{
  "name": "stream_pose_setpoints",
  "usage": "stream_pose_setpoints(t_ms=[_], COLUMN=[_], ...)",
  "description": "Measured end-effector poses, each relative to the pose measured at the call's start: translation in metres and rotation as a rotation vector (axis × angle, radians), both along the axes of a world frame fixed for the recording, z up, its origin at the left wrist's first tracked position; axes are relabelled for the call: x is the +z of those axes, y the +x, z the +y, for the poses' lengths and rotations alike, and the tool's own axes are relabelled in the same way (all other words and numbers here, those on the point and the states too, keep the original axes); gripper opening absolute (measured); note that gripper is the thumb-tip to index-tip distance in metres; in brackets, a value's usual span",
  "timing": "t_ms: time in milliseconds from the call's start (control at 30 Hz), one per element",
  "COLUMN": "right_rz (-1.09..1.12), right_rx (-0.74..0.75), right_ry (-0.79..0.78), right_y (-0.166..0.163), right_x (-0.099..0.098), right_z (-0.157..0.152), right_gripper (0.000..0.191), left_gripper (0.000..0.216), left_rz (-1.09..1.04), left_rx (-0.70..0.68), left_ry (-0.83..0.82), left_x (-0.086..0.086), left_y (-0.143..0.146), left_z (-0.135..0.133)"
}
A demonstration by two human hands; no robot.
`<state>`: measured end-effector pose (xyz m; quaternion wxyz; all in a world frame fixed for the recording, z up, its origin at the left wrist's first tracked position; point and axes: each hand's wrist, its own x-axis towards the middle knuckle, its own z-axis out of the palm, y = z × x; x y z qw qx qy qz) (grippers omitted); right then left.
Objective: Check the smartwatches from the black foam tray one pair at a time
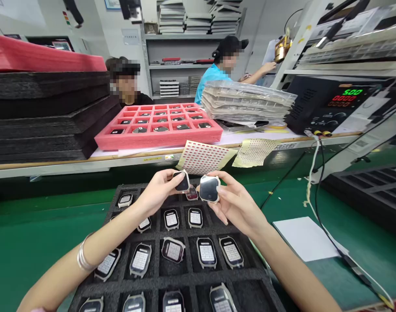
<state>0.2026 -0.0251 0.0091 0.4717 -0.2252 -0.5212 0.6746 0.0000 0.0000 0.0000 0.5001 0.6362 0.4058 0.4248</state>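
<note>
Pinching one watch unit in each hand, both raised above the far rows of the black foam tray (189, 279). Left hand (158, 190) grips the left-hand watch (181, 182) between thumb and fingers; thumb lies on the front, screen dark, unit tilted. Right hand (238, 201) holds the right-hand watch (209, 189) by its right side, thumb at the front edge, index finger along the top, other fingers lower down, partly hidden. Its dark screen faces the camera, glare on the upper part. The two watches sit near each other between the hands, apart, with a gap.

In that gap, lower and behind, a third watch (191, 193) lies in the tray, partly covered. More watches fill compartments nearer the camera, below both hands; several have lit screens with pale grids. Bracelet (83, 253) on left forearm. Beyond the hands, a sheet of red dots (206, 157) hangs from the shelf edge, under the red foam tray (158, 141). White paper (308, 238) lies right of the right forearm.
</note>
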Motion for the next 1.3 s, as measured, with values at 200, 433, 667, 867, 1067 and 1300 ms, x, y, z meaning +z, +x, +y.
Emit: stream_pose_setpoints(t_ms=[200,433,667,867,1067,1300], right_rz=[0.022,0.019,0.030,0.038,0.013,0.016], right_rx=[0.031,0.060,0.060,0.069,0.066,0.109], right_ry=[-0.033,-0.062,-0.080,-0.081,-0.078,-0.057], right_y=[-0.002,-0.004,-0.004,-0.007,-0.006,-0.005], right_x=[-0.006,-0.018,-0.021,-0.023,-0.026,-0.027], right_z=[0.004,0.007,0.009,0.008,0.007,0.003], right_gripper=[0.029,0.033,0.037,0.034,0.033,0.031], left_gripper=[0.041,0.045,0.054,0.054,0.046,0.048], left_rz=[-0.385,-0.063,0.181,0.224,0.192,0.224], left_rx=[-0.015,0.079,0.150,0.163,0.136,0.109], left_ry=[-0.267,-0.096,0.151,0.182,0.193,0.188], left_x=[-0.005,-0.016,-0.021,-0.022,-0.016,-0.016], left_y=[0.008,0.001,-0.002,-0.001,-0.003,-0.005], left_z=[-0.023,-0.024,-0.030,-0.034,-0.035,-0.035])
